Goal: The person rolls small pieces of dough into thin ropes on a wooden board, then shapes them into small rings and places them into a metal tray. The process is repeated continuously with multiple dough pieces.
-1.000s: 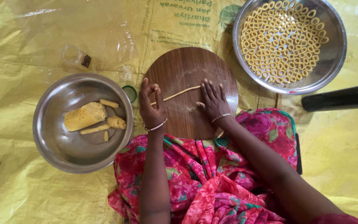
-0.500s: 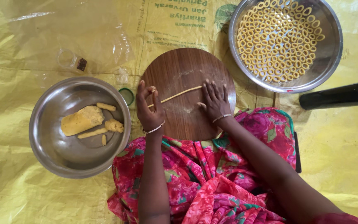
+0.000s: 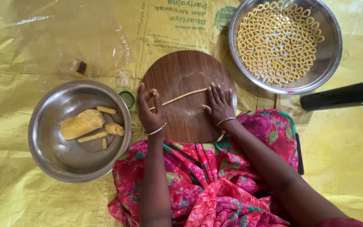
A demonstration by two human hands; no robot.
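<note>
While we look down, the dough rope [image 3: 180,97] is thin, pale yellow, lying slanted across the round wooden board [image 3: 190,71]. Left hand [image 3: 151,110] fingers pinch its 9 o'clock end, curled tight. Right hand [image 3: 219,104] fingers lie flat and spread, pressing its 3 o'clock end.
</note>
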